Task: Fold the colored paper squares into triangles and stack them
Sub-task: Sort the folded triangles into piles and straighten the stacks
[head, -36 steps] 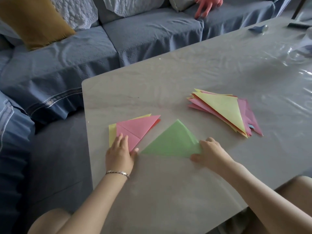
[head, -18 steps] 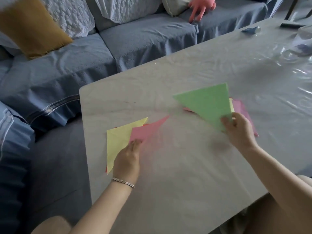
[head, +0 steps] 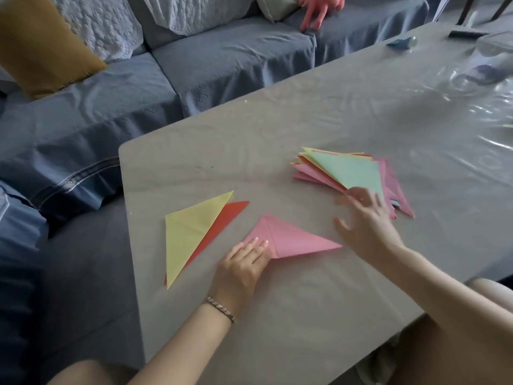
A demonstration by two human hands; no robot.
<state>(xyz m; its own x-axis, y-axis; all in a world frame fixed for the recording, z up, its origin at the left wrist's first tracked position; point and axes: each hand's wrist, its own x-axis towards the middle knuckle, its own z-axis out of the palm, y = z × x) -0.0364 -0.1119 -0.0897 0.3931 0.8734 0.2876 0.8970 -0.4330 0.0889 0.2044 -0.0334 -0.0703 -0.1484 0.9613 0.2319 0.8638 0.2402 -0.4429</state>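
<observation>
Here, left hand (head: 244, 259): fingers straight, pressing the pink triangle (head: 291, 240) at its left corner.
stack (head: 311, 173): folded triangles, green triangle (head: 352, 170) topmost, right of centre on table (head: 249, 151).
right hand (head: 366, 220): released, fingers spread, blurred, at the stack's near edge.
yellow paper (head: 188, 234): overlapping red paper (head: 224, 218), left.

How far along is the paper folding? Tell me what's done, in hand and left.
Done: the stack of folded coloured paper triangles, pale green on top. In hand: the pink paper triangle, with the left hand resting on its corner; the right hand is open at the stack's near edge. Left: the yellow paper triangle and the red sheet under it, not yet stacked.
</observation>
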